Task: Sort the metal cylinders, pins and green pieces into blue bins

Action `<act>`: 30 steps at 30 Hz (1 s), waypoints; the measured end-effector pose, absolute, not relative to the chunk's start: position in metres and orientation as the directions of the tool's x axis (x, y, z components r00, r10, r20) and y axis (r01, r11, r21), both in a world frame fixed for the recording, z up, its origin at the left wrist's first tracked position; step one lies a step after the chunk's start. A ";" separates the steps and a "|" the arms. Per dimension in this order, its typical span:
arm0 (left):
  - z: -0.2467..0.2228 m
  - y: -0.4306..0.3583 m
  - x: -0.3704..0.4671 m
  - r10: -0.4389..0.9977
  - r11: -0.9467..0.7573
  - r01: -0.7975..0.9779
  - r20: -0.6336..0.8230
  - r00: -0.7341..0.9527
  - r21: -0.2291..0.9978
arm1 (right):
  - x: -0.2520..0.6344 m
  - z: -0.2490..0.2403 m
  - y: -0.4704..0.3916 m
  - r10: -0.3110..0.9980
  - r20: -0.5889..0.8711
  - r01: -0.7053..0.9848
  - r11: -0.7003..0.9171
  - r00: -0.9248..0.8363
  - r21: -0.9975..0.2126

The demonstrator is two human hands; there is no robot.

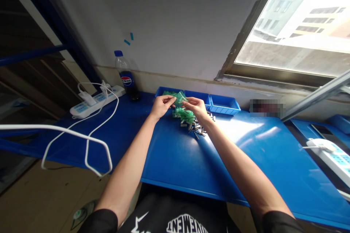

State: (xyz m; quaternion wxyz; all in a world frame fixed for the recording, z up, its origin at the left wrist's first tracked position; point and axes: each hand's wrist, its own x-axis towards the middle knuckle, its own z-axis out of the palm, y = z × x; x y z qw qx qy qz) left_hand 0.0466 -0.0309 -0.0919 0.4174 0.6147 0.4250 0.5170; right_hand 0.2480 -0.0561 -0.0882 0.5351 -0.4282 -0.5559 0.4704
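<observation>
Between my two hands is a small green see-through plastic bag, raised above the table. My left hand pinches its left side between thumb and fingers. The right edge is gripped by my right hand, also closed. Below lies a heap of green bags on the blue table. Right beside that heap are loose small metal pins or rods, partly hidden by my right hand and wrist. What the raised bag contains, if anything, is not clear.
Behind my hands stand joined blue bins; the left one has green bags in it. A cola bottle and a white power strip with looping white cables are at left. Another power strip is at far right.
</observation>
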 end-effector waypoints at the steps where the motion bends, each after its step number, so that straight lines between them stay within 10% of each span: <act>1: -0.091 -0.031 0.044 0.955 -0.292 0.133 0.282 0.090 0.947 | 0.248 -0.088 -0.053 0.973 0.229 0.015 0.230 -0.038 -0.973; 10: -0.097 -0.037 0.033 0.871 -0.480 0.477 0.337 0.357 0.736 | 0.239 -0.072 -0.003 0.807 0.590 0.559 0.495 -0.012 -0.665; 17: -0.099 -0.037 0.038 0.826 -0.550 0.504 0.343 0.448 0.666 | 0.231 -0.082 0.006 0.861 0.392 0.782 0.477 -0.323 -0.402; 30: -0.095 -0.048 0.057 0.772 -0.625 0.542 0.341 0.536 0.562 | 0.255 -0.065 -0.075 0.824 0.549 0.424 0.451 0.141 -0.786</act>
